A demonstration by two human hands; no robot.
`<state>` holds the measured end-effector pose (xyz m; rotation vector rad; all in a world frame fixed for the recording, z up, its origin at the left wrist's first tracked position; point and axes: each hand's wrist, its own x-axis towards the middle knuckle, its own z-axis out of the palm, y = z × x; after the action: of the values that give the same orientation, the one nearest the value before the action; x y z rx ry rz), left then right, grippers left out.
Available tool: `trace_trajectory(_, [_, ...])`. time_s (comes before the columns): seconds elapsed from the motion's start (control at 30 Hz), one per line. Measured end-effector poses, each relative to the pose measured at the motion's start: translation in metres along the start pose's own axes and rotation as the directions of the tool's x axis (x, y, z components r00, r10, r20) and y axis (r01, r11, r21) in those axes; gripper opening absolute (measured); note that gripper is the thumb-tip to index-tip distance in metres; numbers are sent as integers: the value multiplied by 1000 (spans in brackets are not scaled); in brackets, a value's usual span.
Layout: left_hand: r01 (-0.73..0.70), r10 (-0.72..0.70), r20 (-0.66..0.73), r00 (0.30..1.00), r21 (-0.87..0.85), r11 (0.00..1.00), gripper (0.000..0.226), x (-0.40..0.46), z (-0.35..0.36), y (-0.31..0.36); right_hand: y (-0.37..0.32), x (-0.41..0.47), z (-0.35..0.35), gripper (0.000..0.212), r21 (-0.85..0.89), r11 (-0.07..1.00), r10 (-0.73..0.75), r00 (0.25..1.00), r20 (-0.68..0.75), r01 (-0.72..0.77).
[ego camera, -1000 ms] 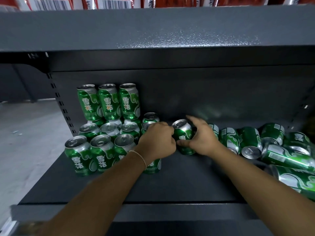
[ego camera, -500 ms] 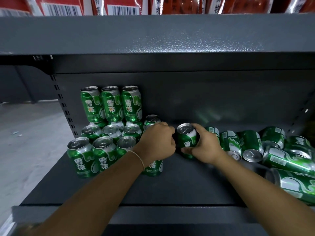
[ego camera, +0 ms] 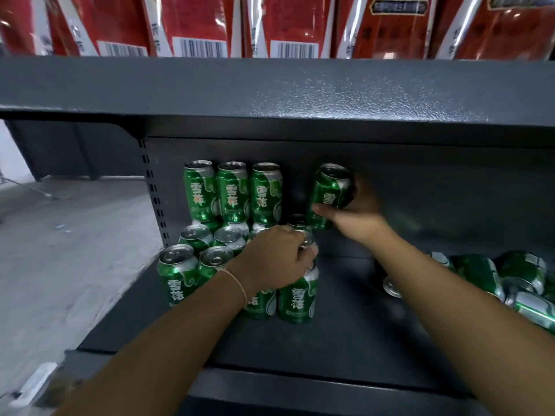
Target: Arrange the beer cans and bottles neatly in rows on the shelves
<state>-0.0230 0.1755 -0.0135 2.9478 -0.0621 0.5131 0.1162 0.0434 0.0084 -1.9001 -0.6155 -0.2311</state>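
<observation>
Dim light under the upper shelf [ego camera: 300, 85], glare speckling its front edge, shadow at the back, wide-angle bending and blur toward the picture's corners.

Green-and-silver cans [ego camera: 234, 192], dark grey shelf [ego camera: 345, 334], red packets [ego camera: 198, 22]

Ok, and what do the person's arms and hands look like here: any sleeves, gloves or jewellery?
Both forearms are bare up to the frame edge: no sleeves or gloves show. The left hand has a thin, pale string-like bracelet round its wrist. The right hand and its wrist carry nothing visible. No watch or rings show.
</observation>
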Motion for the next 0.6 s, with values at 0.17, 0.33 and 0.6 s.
trace_trajectory(0.17, [-87,87,6,996,-40,995,68,-7,3,-9,-8,7,21,73,-28,1000,2,1000,-8,-2])
trace_trajectory(0.33, [-81,78,-28,997,-125,989,68,-7,8,-16,-11,9,29,72,-36,999,-28,1000,-8,28])
trace_trajectory(0.6, [-88,84,-60,995,-63,994,60,-7,15,-18,-12,10,39,72,-76,997,-25,1000,17,26])
